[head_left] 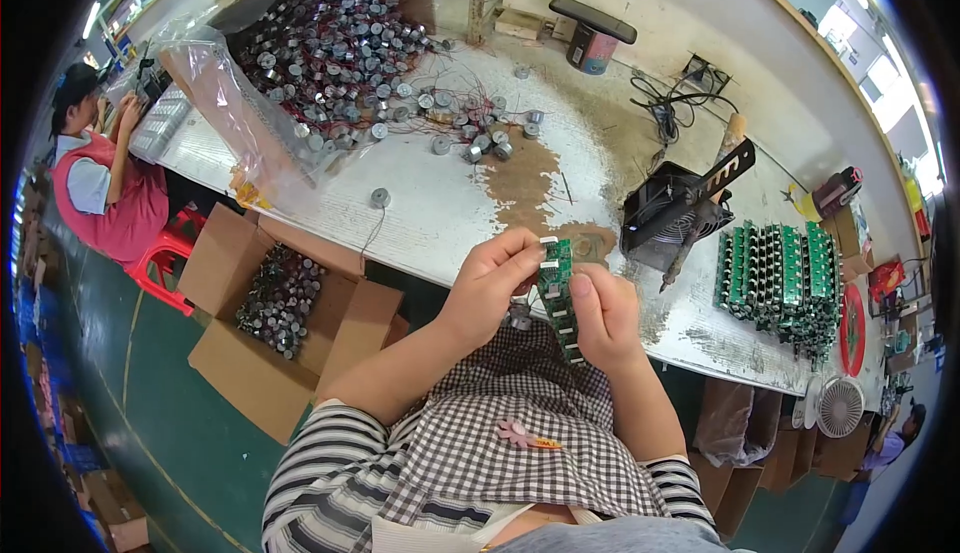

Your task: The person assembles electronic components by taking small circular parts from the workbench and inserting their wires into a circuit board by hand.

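Observation:
A long green circuit board strip with white connectors is held up at the table's front edge, over my lap. My left hand pinches its upper left end between thumb and fingers. My right hand is closed on its right side, thumb lying along the board. Just under my left hand, small round silver parts show partly; whether they are joined to the board I cannot tell. To the right, a soldering iron with a wooden handle leans by a black fan.
A heap of round silver parts with red wires fills the table's back left. Stacked green boards stand at the right, near a small white fan. An open cardboard box sits below left. A person sits at far left.

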Tool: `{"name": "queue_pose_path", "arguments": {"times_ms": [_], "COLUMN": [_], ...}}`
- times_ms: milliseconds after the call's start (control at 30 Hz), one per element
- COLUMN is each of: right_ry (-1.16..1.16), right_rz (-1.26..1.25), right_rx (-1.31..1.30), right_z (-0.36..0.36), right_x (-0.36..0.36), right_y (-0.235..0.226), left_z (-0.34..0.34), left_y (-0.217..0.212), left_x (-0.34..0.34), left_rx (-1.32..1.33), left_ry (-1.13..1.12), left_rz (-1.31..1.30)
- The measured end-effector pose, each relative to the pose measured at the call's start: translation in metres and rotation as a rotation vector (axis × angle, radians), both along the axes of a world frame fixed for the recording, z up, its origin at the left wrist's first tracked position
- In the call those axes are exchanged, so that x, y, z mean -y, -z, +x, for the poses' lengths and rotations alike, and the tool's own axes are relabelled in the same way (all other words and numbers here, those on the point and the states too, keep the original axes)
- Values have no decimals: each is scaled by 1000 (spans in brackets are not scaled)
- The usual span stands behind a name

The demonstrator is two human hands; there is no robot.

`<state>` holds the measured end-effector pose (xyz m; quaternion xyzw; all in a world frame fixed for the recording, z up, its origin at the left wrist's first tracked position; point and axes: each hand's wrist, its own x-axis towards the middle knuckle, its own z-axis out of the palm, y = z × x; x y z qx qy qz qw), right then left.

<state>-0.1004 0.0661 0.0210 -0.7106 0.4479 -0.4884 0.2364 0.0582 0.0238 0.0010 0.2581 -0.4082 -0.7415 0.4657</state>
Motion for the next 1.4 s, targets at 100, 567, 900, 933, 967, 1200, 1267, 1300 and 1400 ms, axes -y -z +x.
{"name": "queue_pose_path", "arguments": {"times_ms": [100,567,900,933,967,1200,1267,1300,1400], "right_ry": [-25,222,228,172,145,287,181,110,278], "right_rz": [-50,84,-211,-412,-458,-423,-599,-673,-541], "right_rx": [-59,74,-72,-186,-189,-102,-202,-241,-103], "right_z": [2,13,27,23,24,28,25,24,24], "right_x": [0,14,7,13,10,8,9,11,14], "right_y": [1,-2,16,18,19,14,8,7,10], "left_z": [2,-10,-4,-1,-3,-8,-1,0,-11], "left_y": [-1,19,5,1,-3,11,15,13,4], "left_x": [-1,-9,14,16,13,-5,3,4,-6], "left_rx": [75,84,-173,-216,-196,-151,-223,-254,-201], "left_ry": [-23,-99,-107,-5,10,-40,97,146,-38], "left_rz": [-118,-230,114,177,300,46,119,175,144]}}
